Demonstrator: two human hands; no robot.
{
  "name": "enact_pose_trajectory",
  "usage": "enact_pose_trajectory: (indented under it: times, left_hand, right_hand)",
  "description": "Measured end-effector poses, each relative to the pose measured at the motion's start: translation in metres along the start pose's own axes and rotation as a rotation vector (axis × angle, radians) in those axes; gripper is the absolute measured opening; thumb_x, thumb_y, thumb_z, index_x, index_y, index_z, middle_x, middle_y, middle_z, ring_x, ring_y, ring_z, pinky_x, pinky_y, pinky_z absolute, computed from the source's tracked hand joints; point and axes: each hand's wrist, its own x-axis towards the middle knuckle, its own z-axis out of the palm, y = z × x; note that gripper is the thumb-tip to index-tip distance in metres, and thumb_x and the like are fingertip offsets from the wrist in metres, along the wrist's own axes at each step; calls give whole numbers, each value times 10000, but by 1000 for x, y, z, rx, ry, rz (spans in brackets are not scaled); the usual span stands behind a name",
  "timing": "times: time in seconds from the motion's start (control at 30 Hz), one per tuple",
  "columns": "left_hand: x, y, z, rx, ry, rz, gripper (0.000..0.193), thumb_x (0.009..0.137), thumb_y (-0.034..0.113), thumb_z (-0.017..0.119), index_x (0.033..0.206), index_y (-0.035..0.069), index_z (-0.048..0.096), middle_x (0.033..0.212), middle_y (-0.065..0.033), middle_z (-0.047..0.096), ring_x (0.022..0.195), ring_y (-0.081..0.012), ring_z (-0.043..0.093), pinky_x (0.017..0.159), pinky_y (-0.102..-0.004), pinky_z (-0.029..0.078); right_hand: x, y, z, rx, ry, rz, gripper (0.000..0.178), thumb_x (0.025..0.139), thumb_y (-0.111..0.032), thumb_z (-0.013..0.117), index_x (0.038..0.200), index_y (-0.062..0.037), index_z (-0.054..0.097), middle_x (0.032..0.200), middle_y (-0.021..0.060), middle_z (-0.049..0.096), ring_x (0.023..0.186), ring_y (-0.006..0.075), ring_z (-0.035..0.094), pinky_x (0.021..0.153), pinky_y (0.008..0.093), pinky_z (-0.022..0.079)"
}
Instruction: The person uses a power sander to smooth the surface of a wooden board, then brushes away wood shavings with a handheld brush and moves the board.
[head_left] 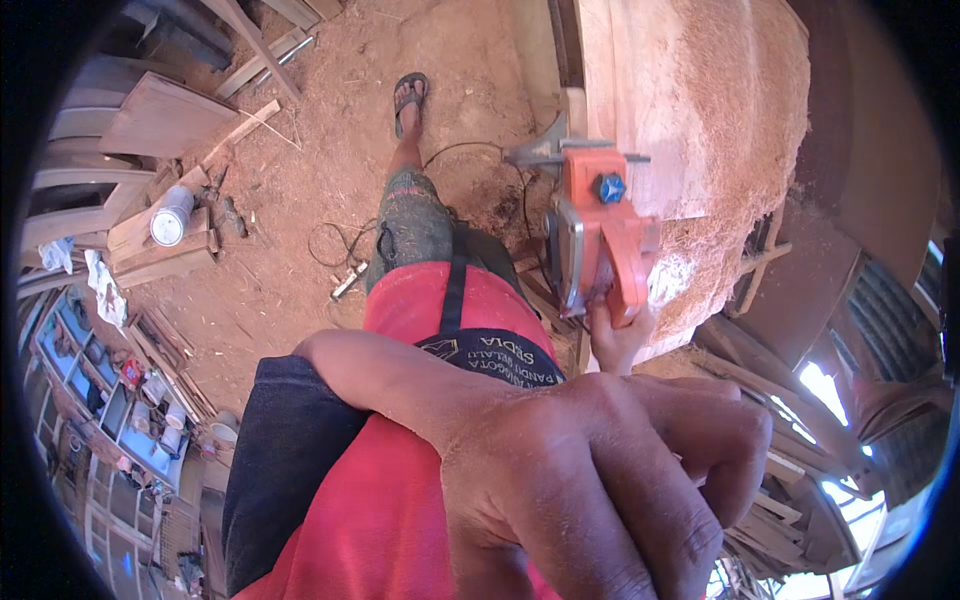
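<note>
Electric planer point(592, 185): on the wood slab's point(635, 85) left edge, probably hefty, stiff
Right hand point(617, 340): wrapped round its handle point(628, 268), best hold imo
Left hand point(590, 465): curled, can't tell if gripping anything

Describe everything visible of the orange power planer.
The power planer has an orange body, seemingly plastic, a blue knob toward its far end and a curved orange handle. Grey, metal-looking parts show on its left. It sits over the left edge of the board; the right hand holds its handle. Whether it is running cannot be told.
</note>
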Motion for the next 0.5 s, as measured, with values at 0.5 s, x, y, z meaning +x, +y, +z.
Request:
enact_pose_trajectory:
  times: [0.5]
  left_hand:
    - [90,-11,-29,63,55,125,103,834,150,756,767,85,799,670,26,669,596,-150,485,491,-265,344]
  right_hand:
    - [291,-134,107,104,35,-300,173,811,-138,696,863,15,637,643,82,634,569,143,612,534,320,486]
